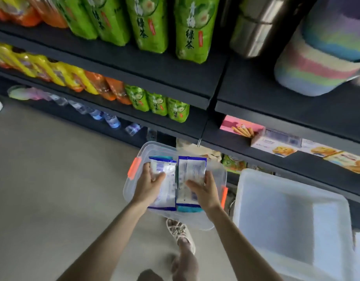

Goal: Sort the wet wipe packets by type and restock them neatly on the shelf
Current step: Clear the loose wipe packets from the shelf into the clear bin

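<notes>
Two bare hands reach down from outstretched forearms over a clear storage bin (132,188), the left hand (149,180) curling its fingers round one white-and-blue wet wipe packet (167,197) while the right hand (205,189) grips a matching packet (192,169) touching the first, between both hands.
</notes>
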Motion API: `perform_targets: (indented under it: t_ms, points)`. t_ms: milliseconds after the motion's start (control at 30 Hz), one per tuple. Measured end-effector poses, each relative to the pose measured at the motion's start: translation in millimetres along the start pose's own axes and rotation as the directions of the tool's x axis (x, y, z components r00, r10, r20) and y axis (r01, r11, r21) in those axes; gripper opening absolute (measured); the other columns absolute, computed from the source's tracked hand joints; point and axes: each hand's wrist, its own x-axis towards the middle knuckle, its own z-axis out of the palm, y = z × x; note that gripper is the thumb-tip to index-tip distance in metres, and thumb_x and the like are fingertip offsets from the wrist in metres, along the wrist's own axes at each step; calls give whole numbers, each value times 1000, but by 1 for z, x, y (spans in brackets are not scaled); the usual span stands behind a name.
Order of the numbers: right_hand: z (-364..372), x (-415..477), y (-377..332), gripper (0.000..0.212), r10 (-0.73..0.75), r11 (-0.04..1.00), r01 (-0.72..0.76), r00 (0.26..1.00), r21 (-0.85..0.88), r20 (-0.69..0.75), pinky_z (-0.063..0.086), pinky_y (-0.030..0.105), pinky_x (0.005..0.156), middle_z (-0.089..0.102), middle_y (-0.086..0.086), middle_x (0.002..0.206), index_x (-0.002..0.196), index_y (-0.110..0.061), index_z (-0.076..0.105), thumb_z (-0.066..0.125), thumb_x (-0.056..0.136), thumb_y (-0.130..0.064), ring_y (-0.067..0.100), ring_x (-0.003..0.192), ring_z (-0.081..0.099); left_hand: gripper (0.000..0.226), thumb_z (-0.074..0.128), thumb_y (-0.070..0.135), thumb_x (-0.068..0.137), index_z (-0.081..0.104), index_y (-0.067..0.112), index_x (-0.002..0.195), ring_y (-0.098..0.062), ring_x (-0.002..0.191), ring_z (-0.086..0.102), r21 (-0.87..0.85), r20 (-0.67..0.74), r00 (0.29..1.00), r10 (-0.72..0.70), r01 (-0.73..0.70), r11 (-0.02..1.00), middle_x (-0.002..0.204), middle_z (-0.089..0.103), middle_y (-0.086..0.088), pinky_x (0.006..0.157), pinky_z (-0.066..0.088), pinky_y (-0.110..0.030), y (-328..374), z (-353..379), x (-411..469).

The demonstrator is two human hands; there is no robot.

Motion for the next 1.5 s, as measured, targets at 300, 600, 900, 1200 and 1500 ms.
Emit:
perform_targets:
  t_ms: [300, 600, 900, 1200, 1500]
  points:
    - [82, 153, 128, 19, 268, 961, -275, 942, -8, -202, 58, 51, 69, 65, 11, 91, 91, -23, 47, 62, 83, -15, 33, 76, 68, 19, 62, 19, 89, 48, 9, 97, -16, 74, 53, 233, 150, 977, -152, 114, 966, 96, 61, -4, 55, 37, -24, -134, 38, 169]
    - [117, 245, 206, 19, 310, 931, -346, 918, -114, -247, 54, 30, 69, 61, 15, 111, 108, -9, 48, 54, 91, -13, 33, 95, 63, 30, 55, 30, 93, 48, 11, 116, -26, 93, 56, 337, 242, 935, -257, 167, 927, 108, 58, -8, 84, 49, -40, -229, 72, 284]
    - [101, 181, 168, 53, 172, 804, -240, 970, -544, -174, 37, 34, 101, 43, 13, 141, 140, -12, 40, 57, 92, -24, 31, 127, 44, 37, 54, 19, 94, 51, 5, 128, -30, 119, 53, 532, 376, 916, -142, -88, 842, 132, 56, -13, 94, 41, -31, -192, 39, 228]
    - [-2, -4, -25, 31, -290, 733, 72, 932, -677, -215, 51, 37, 92, 56, 6, 130, 124, -15, 57, 54, 95, -25, 24, 110, 57, 25, 52, 17, 96, 58, 10, 119, -19, 92, 64, 393, 506, 741, 441, -654, 646, 107, 68, -4, 80, 52, -36, 40, -23, 53]
    - [-171, -195, -174, 23, -665, 587, 257, 694, -768, -276, 49, 41, 81, 63, 10, 113, 112, -10, 62, 55, 93, -22, 31, 100, 60, 18, 57, 19, 92, 63, 13, 109, -20, 80, 65, 297, 357, 390, 849, -909, 293, 86, 65, 4, 71, 53, -38, 236, 1, -145]
